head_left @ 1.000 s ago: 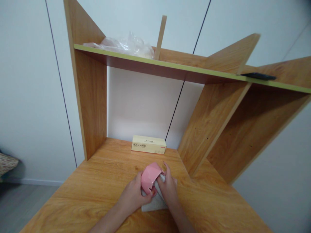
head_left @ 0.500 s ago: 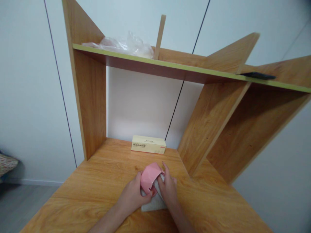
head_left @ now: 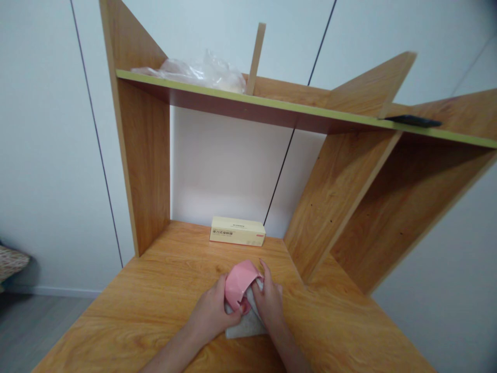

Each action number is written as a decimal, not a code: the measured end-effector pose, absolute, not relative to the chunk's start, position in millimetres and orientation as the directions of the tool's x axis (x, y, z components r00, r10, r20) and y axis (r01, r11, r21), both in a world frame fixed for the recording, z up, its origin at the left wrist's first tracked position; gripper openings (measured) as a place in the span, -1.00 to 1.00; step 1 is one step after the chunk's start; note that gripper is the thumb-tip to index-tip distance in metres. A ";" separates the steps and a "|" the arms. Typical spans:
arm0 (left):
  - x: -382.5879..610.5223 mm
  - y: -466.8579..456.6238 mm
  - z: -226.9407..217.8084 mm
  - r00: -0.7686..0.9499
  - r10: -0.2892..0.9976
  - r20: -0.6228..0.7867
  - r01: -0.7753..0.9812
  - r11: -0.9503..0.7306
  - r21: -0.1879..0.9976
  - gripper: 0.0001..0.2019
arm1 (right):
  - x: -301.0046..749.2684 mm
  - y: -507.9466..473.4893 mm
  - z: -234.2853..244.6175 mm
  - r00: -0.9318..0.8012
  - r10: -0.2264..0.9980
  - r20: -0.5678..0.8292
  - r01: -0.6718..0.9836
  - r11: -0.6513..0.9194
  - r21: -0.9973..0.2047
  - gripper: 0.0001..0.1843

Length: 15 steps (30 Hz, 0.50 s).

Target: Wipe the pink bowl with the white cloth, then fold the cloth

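Note:
A pink faceted bowl-like object [head_left: 239, 282] is tilted on its side near the front middle of the desk, its opening toward the lower right. My left hand [head_left: 213, 305] is closed round its left side, thumb at the lower rim. A grey cloth [head_left: 248, 326] hangs below the pink object and part of it is pushed against the opening. My right hand [head_left: 268, 300] pinches this cloth at the right rim, with the index finger raised. The fingertips inside the opening are partly hidden.
On the wooden desk [head_left: 155, 290], a cream box [head_left: 237, 232] with printed text stands at the back against the wall. Overhead runs a shelf [head_left: 295, 115] bearing a clear plastic bag [head_left: 202, 72] and a flat black item [head_left: 413, 121]. An upright wooden panel [head_left: 337, 197] rises at the right.

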<state>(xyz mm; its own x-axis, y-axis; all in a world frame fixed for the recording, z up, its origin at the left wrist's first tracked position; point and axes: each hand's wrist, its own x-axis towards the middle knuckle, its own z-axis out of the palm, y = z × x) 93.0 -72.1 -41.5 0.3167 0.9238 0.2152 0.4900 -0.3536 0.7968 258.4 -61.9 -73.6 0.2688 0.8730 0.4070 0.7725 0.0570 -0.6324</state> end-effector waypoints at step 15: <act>92.6 -69.4 -46.6 0.343 0.913 0.222 0.507 -0.379 0.774 -0.49 | 258.9 -58.7 -76.6 0.308 0.865 0.396 0.703 0.073 -0.708 -0.41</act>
<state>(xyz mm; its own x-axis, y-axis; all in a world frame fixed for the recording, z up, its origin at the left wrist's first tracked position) 92.6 -69.4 -46.6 0.3432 0.9126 0.2223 0.5070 -0.3792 0.7741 258.9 -58.7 -76.6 0.3085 0.8650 0.3957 0.7028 0.0730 -0.7076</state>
